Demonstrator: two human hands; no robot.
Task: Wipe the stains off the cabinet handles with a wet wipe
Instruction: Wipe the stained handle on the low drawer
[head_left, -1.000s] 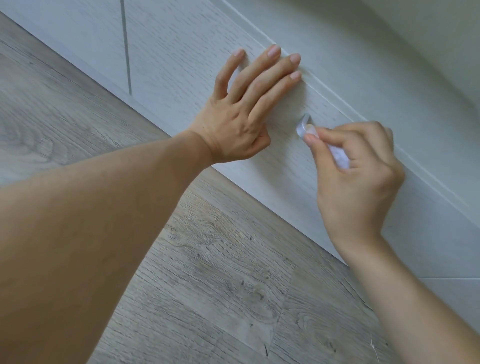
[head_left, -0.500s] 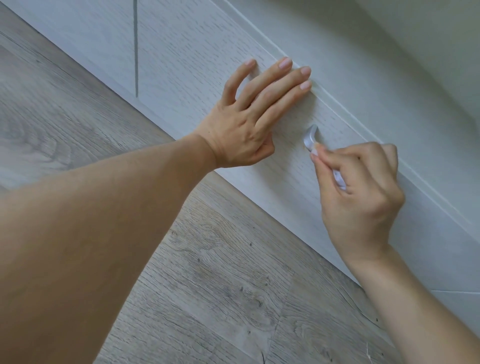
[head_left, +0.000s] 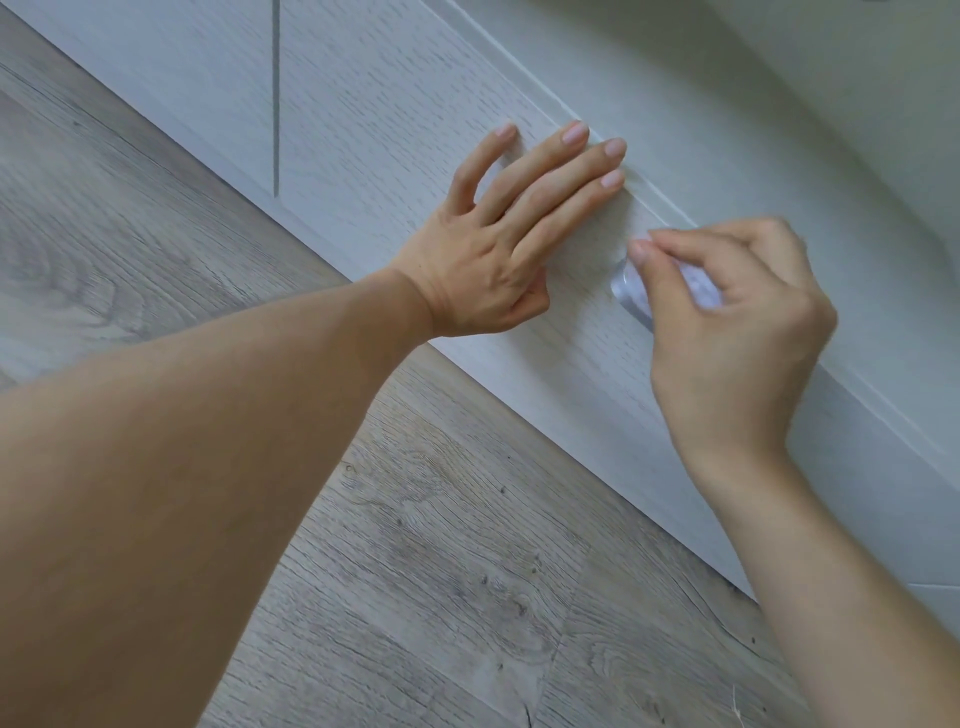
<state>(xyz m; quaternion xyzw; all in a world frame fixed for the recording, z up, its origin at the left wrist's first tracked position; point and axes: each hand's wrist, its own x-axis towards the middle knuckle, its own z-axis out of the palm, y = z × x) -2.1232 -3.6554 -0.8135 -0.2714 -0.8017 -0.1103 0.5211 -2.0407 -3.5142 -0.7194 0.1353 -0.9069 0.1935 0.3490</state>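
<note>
The soft, limp wipe (head_left: 701, 291) was pinched by the right hand (head_left: 727, 332) against the stiff, slick handle (head_left: 631, 299); the left hand (head_left: 498, 260) was pressed flat, fingers spread, on the door (head_left: 389, 130).

left hand (head_left: 483, 270): bare, no rings | right hand (head_left: 737, 332): bare | forearms: sleeveless | nails: short

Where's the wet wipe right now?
In the head view, right of centre: the wet wipe is pinched in the right hand, pressed on the metal handle of the cabinet front.
</note>
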